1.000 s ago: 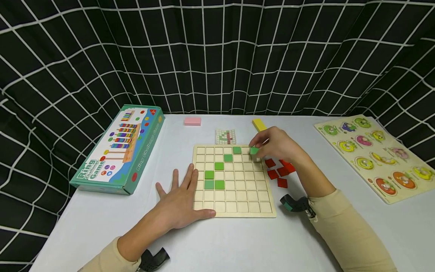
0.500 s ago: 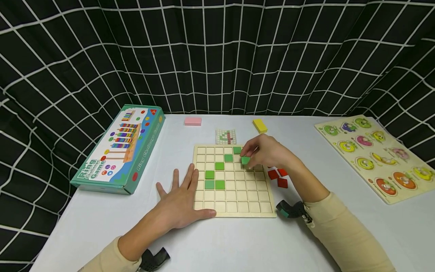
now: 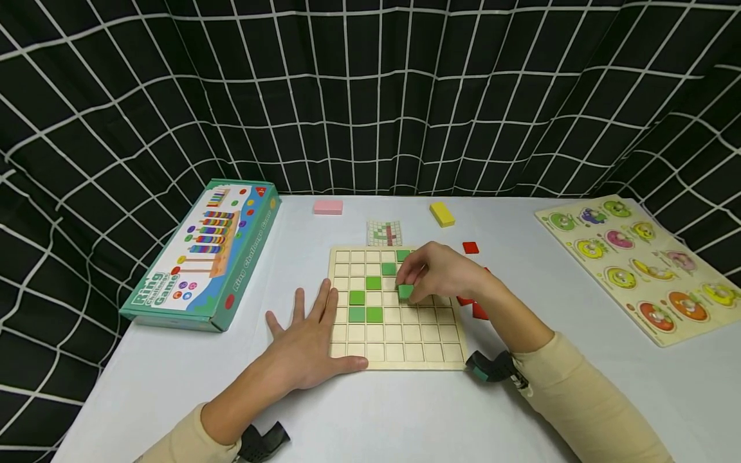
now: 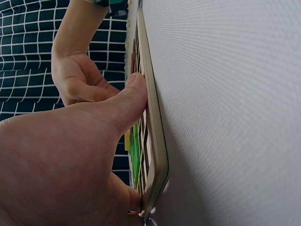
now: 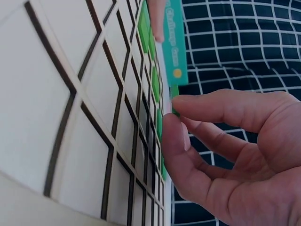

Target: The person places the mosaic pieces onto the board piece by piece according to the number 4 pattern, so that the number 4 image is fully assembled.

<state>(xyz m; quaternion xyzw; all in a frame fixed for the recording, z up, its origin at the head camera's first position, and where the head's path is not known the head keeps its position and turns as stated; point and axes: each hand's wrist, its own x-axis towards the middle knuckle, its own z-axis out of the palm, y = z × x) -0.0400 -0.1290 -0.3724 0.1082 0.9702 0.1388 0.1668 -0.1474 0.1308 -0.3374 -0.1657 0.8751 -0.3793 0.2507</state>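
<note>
A wooden grid board (image 3: 428, 334) lies on the table in the head view, with several green square tiles (image 3: 374, 314) set in its cells. My left hand (image 3: 307, 347) rests with spread fingers along the board's left edge, its thumb over the near edge. Thumb and fingertips of my right hand (image 3: 442, 273) pinch another green tile (image 3: 405, 292) just above the board's upper middle cells. In the right wrist view that tile (image 5: 175, 90) is mostly hidden behind the fingertips. From the left wrist view, the left thumb (image 4: 134, 96) presses on the board's rim.
Several red tiles (image 3: 471, 247) lie right of the board, some hidden by my right arm. A small pattern card (image 3: 384, 233) sits behind the board, near a pink block (image 3: 328, 207) and a yellow block (image 3: 442, 214). A game box (image 3: 202, 257) and fruit puzzle board (image 3: 637, 263) flank them.
My right hand has carried the green tile leftward and nearer over the board, from its far right corner toward the middle. The left hand has stayed put.
</note>
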